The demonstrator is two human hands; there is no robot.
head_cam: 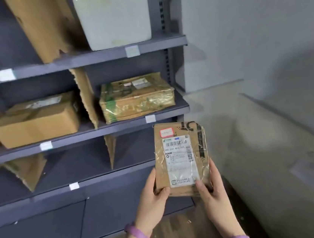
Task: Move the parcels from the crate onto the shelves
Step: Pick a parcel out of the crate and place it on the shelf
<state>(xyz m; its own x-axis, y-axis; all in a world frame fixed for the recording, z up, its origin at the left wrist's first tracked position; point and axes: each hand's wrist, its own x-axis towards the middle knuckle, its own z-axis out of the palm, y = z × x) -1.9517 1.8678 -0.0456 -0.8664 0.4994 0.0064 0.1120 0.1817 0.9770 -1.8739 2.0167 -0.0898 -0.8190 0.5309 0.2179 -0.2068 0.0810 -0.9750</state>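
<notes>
I hold a flat brown cardboard parcel [182,157] with a white shipping label and a red-edged sticker, upright in front of the right end of the grey shelving unit [94,130]. My left hand [152,200] grips its lower left corner. Its lower right edge sits in my right hand [212,189]. The parcel hangs level with the lowest open shelf [81,185], just past that shelf's right end. No crate is in view.
A white foam box [114,17] stands on the top shelf. A taped brown parcel [136,97] and a cardboard box [35,120] lie on the middle shelf. Torn cardboard dividers [86,96] split the shelves. A grey wall [262,46] stands on the right.
</notes>
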